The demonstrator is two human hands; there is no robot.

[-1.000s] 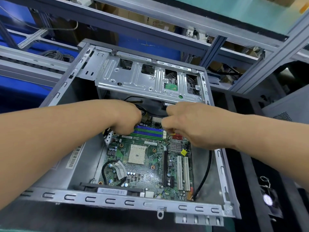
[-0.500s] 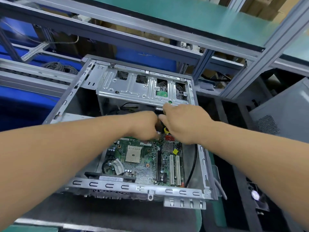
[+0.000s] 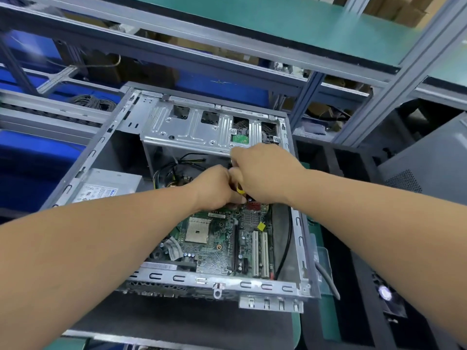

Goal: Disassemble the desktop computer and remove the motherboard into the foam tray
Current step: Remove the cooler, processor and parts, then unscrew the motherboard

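Hands (image 3: 240, 180) — over ridged green motherboard (image 3: 222, 238)

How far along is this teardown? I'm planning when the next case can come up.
Done: the case is open, and the CPU socket sits bare. In hand: the left hand and right hand meet at the far edge of the motherboard, where cables run; what they grip is hidden. Left: the board lies inside the case, and the power supply is in place.

power supply label (image 3: 101, 192), print seemingly unreadable
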